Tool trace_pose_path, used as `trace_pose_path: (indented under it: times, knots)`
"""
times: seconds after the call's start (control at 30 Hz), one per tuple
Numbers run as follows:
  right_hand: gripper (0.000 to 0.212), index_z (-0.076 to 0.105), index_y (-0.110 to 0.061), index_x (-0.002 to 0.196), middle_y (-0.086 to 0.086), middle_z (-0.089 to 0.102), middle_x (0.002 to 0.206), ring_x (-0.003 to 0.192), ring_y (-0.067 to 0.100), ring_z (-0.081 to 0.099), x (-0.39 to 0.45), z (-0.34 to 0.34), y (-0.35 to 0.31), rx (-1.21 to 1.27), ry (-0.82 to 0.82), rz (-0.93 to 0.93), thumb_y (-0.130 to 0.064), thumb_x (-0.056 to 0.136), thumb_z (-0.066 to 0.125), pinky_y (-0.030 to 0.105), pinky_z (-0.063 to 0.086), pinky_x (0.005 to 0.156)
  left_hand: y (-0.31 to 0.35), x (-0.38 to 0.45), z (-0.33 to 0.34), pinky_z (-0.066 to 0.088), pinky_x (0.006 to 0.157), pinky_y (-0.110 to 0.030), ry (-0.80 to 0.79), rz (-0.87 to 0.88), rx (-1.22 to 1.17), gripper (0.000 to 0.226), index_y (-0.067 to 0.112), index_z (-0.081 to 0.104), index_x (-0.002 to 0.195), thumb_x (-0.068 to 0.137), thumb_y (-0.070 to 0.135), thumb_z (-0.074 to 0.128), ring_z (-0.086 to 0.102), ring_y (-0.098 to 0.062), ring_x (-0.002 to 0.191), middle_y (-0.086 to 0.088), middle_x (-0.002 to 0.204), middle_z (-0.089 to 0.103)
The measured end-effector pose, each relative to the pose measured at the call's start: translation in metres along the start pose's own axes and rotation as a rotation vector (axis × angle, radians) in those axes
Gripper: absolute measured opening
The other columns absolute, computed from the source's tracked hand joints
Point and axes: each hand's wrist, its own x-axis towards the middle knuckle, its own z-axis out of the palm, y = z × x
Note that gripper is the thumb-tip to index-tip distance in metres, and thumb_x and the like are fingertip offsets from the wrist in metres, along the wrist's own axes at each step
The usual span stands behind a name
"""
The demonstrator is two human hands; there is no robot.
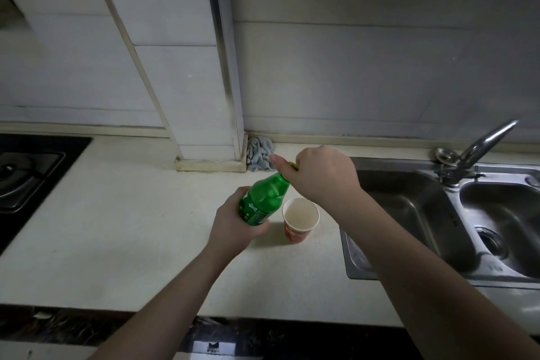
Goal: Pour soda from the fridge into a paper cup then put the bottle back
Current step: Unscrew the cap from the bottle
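Observation:
A green soda bottle [264, 199] is held tilted above the counter, its neck pointing up and to the right. My left hand [233, 223] grips its lower body around the label. My right hand [320, 175] is closed around the bottle's cap, of which only a yellow-green sliver shows. A red paper cup [301, 221] with a white inside stands upright on the pale countertop [131, 228], just right of the bottle's base and below my right wrist. The cup looks empty.
A steel double sink [438, 213] with a faucet [482, 146] sits at the right. A black gas hob [26, 175] is at the far left. A grey rag [260, 153] lies against the tiled wall by a white column [204, 82].

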Motion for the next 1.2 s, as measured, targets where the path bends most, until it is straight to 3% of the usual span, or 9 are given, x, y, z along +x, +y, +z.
trace_pose_path:
  times: [0.27,0.37,0.5,0.6,0.73,0.9,1.0,1.1,1.2]
  knots:
    - [0.06,0.038,-0.01,0.055,0.001,0.033,0.051,0.045,0.015,0.035,0.0,0.004,-0.004,0.143,-0.052,0.08,-0.057,0.092,0.033,0.023,0.028,0.045,0.002,-0.003,0.006,0.051,0.067,-0.02,0.035,0.01,0.033,0.049,0.037,0.055,0.104,0.067,0.019,0.082,0.064,-0.002,0.081,0.013,0.087,0.068]
    - [0.054,0.037,-0.01,0.058,0.002,0.031,0.054,0.047,0.016,0.032,-0.004,0.007,-0.004,0.203,-0.058,0.024,-0.049,0.095,0.035,0.026,0.027,0.045,0.001,-0.006,0.004,0.053,0.068,-0.024,-0.011,-0.018,0.042,0.05,0.037,0.054,0.105,0.067,0.021,0.083,0.064,-0.003,0.081,0.013,0.087,0.068]
    - [0.049,0.037,-0.013,0.059,0.004,0.035,0.055,0.051,0.02,0.035,-0.013,0.006,-0.007,0.261,-0.069,-0.007,-0.044,0.097,0.036,0.028,0.028,0.047,-0.001,-0.006,-0.001,0.049,0.062,-0.012,-0.092,-0.061,0.012,0.05,0.033,0.057,0.106,0.067,0.021,0.084,0.064,0.002,0.078,0.011,0.088,0.069]
    - [0.051,0.031,-0.012,0.056,0.002,0.027,0.052,0.046,0.016,0.027,-0.014,0.006,-0.009,0.252,-0.033,-0.022,-0.042,0.095,0.04,0.026,0.024,0.044,-0.003,-0.003,-0.005,0.056,0.072,-0.024,-0.171,-0.081,-0.014,0.054,0.032,0.059,0.109,0.063,0.02,0.086,0.066,-0.002,0.081,0.009,0.091,0.071]
    - [0.044,0.037,-0.016,0.06,-0.002,0.032,0.053,0.046,0.012,0.029,-0.015,0.006,-0.006,0.251,-0.027,-0.278,-0.041,0.096,0.043,0.022,0.024,0.046,-0.007,0.002,-0.016,0.057,0.087,-0.038,-0.415,-0.158,-0.09,0.061,0.037,0.062,0.108,0.061,0.009,0.089,0.069,-0.01,0.094,0.008,0.1,0.073]
    - [0.034,0.041,-0.022,0.077,-0.012,0.036,0.061,0.053,0.001,0.032,-0.017,0.003,0.01,0.163,-0.057,-0.552,-0.049,0.097,0.036,0.02,0.024,0.051,-0.005,-0.001,-0.018,0.053,0.081,-0.026,-0.467,-0.135,-0.036,0.065,0.041,0.057,0.11,0.063,0.01,0.089,0.065,-0.006,0.097,0.011,0.104,0.07]
    - [0.046,0.042,-0.02,0.069,-0.006,0.04,0.057,0.048,0.009,0.035,-0.022,0.008,0.015,0.13,0.009,-0.369,-0.056,0.095,0.032,0.023,0.028,0.048,-0.005,-0.008,-0.012,0.051,0.076,-0.023,-0.301,-0.106,0.024,0.065,0.041,0.055,0.112,0.063,0.017,0.089,0.063,0.0,0.092,0.015,0.101,0.068]
    - [0.059,0.043,-0.017,0.061,0.0,0.039,0.054,0.046,0.013,0.038,-0.024,0.013,0.011,0.101,-0.047,-0.12,-0.065,0.092,0.027,0.023,0.036,0.047,-0.006,-0.015,-0.003,0.05,0.07,-0.02,-0.105,-0.069,0.045,0.057,0.033,0.056,0.111,0.064,0.02,0.086,0.064,-0.004,0.086,0.015,0.094,0.067]
    - [0.073,0.045,-0.013,0.055,0.0,0.039,0.049,0.044,0.013,0.041,-0.023,0.018,0.005,0.133,-0.107,0.08,-0.074,0.088,0.021,0.023,0.036,0.047,-0.007,-0.019,0.006,0.052,0.072,-0.028,0.029,0.017,0.151,0.057,0.027,0.056,0.116,0.065,0.024,0.083,0.063,-0.011,0.087,0.01,0.097,0.066]
